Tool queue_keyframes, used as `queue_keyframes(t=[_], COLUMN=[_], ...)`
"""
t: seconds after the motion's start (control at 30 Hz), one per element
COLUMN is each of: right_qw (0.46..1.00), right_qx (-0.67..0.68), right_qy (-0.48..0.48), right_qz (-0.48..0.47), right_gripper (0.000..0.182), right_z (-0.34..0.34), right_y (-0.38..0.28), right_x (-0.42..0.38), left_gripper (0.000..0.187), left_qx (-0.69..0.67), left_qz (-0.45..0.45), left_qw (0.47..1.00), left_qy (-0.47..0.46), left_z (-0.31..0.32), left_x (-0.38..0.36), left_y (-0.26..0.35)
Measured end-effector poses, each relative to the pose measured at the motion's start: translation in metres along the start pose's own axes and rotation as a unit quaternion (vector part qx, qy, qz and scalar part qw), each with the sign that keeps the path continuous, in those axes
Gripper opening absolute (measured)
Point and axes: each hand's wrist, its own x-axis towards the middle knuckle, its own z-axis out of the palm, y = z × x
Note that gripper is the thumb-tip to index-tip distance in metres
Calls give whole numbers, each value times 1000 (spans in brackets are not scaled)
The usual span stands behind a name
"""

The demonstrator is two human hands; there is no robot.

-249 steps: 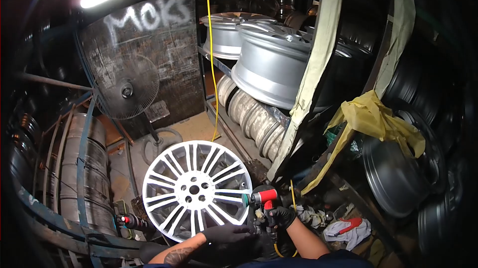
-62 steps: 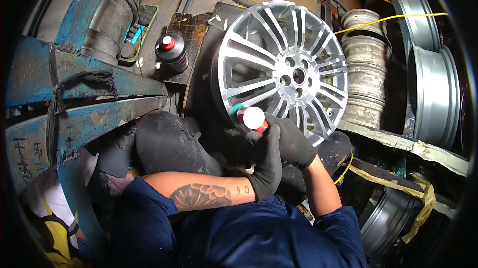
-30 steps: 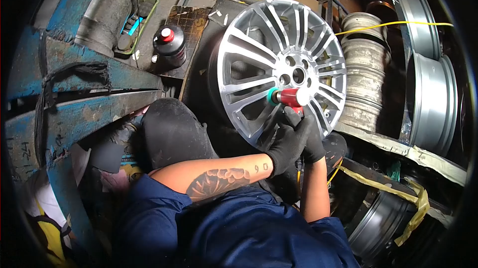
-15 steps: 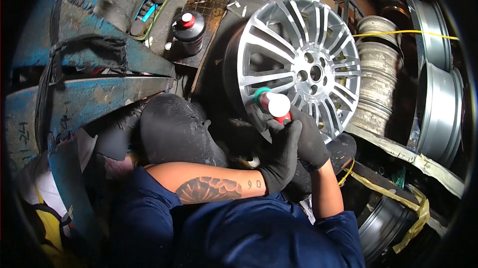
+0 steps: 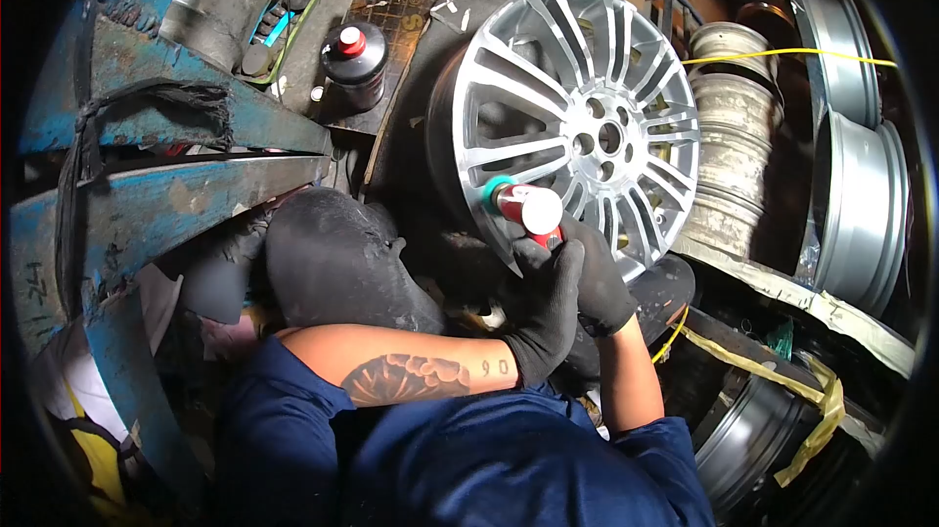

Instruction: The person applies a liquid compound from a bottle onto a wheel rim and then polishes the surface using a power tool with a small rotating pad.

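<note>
Head view, both gloved hands (image 5: 567, 297) gripping sander (image 5: 525, 208), against wheel (image 5: 577, 116)

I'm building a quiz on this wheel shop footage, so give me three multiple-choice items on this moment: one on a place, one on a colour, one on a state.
1. Where does the sander's pad meet the alloy wheel?
A. the lower left spokes
B. the top of the rim
C. the centre hole

2. What colour is the cap of the black bottle?
A. blue
B. red
C. yellow

3. How do the hands hold the tool?
A. only the left hand grips it
B. neither hand touches it
C. left hand and right hand both grip it

Answers:
1 A, the green pad rests on spokes left of and below the hub.
2 B, a red cap tops the bottle beside the wheel.
3 C, both black gloves are wrapped together under the red body.
</note>
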Motion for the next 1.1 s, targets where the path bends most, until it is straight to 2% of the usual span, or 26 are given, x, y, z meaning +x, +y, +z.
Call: queue_keyframes(t=[0.1, 0.2, 0.27, 0.37, 0.43, 0.5, 0.67, 0.73, 0.77, 0.87, 1.0, 1.07, 1.1], right_qw=[1000, 1000, 999, 1000, 997, 991, 998, 1000, 1000, 1000, 999, 1000, 1000], right_qx=[-14, -1, 32, -9, -9, -39, 23, 13, 14, 1, -43, -13, 3], right_qy=[18, 9, -11, 28, 58, 113, 32, 13, 0, 6, -30, -25, -23], right_qz=[20, 14, -17, 10, 47, 53, 41, 20, 19, -9, -13, -12, -11], right_gripper=[38, 36, 34, 40, 38, 35, 40, 40, 40, 43, 44, 44, 44], right_z=[-3, -3, -3, 0, -2, 2, -8, -3, -2, 1, -1, -3, -3], right_y=[-7, -8, -4, 1, 1, 5, -2, 10, 12, 16, 12, 8, 7], right_x=[-1, 1, 4, 1, -1, -3, -2, 2, 3, 5, 4, 5, 5], left_gripper=[41, 40, 40, 39, 38, 36, 31, 30, 35, 45, 45, 45, 38], left_qx=[-49, -22, 26, 58, 76, 104, 142, 157, 120, 31, 68, 87, 92], left_qz=[6, -10, 19, 18, 29, 64, 36, 64, 49, 10, 23, 28, 49], left_qw=[999, 1000, 999, 997, 996, 992, 989, 985, 991, 999, 997, 996, 994], left_qy=[-11, -6, 17, 50, 27, -41, 28, 34, 30, 19, 9, 4, 25], left_z=[4, 3, 3, 9, 14, 13, 17, 13, 13, 13, 10, 10, 12], left_x=[7, 5, 1, 7, 16, 21, 5, 5, 3, -3, -10, -10, -9], left_y=[-3, 0, 3, -10, -2, 7, 10, 13, 14, 22, 31, 35, 33])
